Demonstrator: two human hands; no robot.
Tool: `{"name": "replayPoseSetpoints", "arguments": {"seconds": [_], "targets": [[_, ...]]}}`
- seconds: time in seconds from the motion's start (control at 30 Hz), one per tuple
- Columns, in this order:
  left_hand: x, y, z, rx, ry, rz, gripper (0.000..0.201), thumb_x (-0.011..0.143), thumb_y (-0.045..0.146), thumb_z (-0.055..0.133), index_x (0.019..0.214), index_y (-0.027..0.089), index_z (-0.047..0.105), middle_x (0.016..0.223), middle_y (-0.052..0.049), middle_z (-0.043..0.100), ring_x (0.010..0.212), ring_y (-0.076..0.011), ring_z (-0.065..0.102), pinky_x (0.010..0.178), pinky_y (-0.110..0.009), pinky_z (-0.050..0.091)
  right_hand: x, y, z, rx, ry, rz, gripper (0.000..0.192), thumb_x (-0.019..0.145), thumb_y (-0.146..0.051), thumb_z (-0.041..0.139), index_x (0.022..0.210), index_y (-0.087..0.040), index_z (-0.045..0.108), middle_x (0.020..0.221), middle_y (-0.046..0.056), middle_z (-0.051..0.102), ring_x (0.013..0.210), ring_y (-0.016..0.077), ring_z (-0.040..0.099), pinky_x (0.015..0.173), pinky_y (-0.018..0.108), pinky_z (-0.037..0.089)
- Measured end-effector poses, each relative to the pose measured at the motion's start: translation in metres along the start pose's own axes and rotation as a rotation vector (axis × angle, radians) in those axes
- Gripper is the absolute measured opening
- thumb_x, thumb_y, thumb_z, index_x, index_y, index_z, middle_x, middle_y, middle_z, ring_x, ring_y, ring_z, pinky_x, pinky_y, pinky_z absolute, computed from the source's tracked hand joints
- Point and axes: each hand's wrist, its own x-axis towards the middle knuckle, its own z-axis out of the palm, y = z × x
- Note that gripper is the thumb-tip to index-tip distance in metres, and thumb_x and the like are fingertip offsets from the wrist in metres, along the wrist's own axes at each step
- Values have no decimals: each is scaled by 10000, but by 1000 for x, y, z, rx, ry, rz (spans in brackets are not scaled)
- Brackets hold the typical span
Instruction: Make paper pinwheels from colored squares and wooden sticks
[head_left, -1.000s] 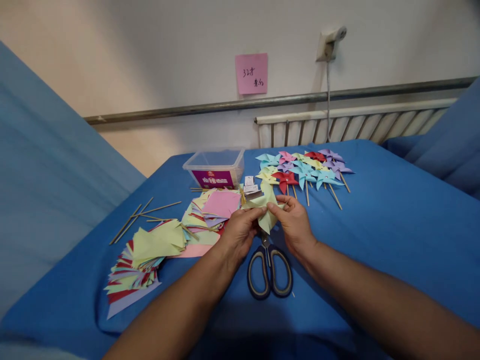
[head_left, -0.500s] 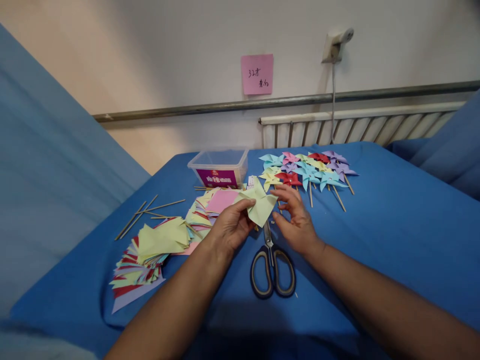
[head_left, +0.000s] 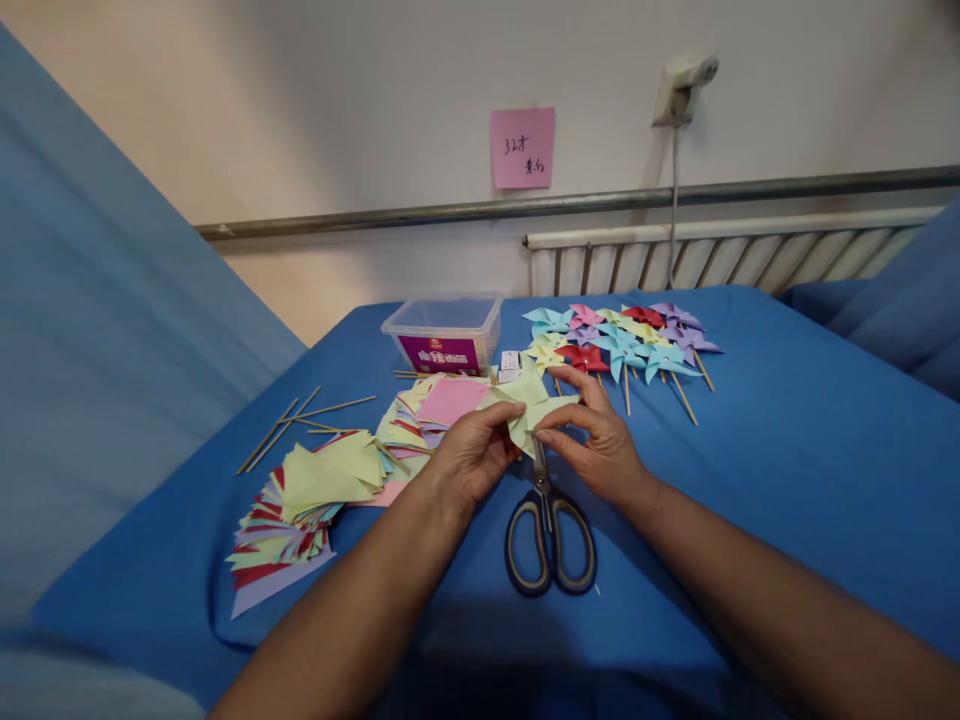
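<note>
A pale green paper pinwheel [head_left: 534, 392], partly folded, is held up between my hands over the table. My left hand [head_left: 480, 450] pinches it near the middle, thumb on top. With thumb and fingertips, my right hand [head_left: 596, 435] grips a right-hand flap of the same paper. Scissors [head_left: 551, 540] with dark handles lie just below, their blade tips hidden under the pinwheel and hands. A small white box [head_left: 510, 364] stands right behind the paper.
Stacks of coloured paper [head_left: 330, 475] and thin sticks [head_left: 281, 425] lie on the left. Behind them stands a clear plastic tub [head_left: 442, 325]. Several finished pinwheels [head_left: 621, 345] rest at the back right. The blue cloth [head_left: 795, 430] covers the table.
My right hand has closed onto a flap of the pale green paper, bending it inward; before, its fingers were apart beside it. The view has shifted slightly.
</note>
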Motion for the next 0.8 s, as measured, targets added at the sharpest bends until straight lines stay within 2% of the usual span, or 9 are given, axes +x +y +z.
{"name": "replayPoseSetpoints", "arguments": {"seconds": [0.17,0.37,0.8], "targets": [[-1,-5,2,76,3,57,217,657,42,701,869,88,709,712,-59,717,601,-151,635,566,-246,512,0,2,0,35,29,107,96,825,-278,672,742,-230,674,1267,72,572,1227,258,529,1043,444,392],[0,-11,0,133,-19,132,292,599,86,777,886,101,725,734,-66,727,634,-164,645,625,-268,513,1,7,-1,2,46,183,128,775,-259,684,668,-209,635,1169,93,615,1128,260,585,995,433,411],[5,-13,-2,205,0,133,336,547,137,836,861,94,725,776,-77,728,643,-170,655,614,-273,508,3,10,2,20,43,341,167,725,-303,697,601,-213,629,1100,97,669,1101,275,607,975,463,418]]}}
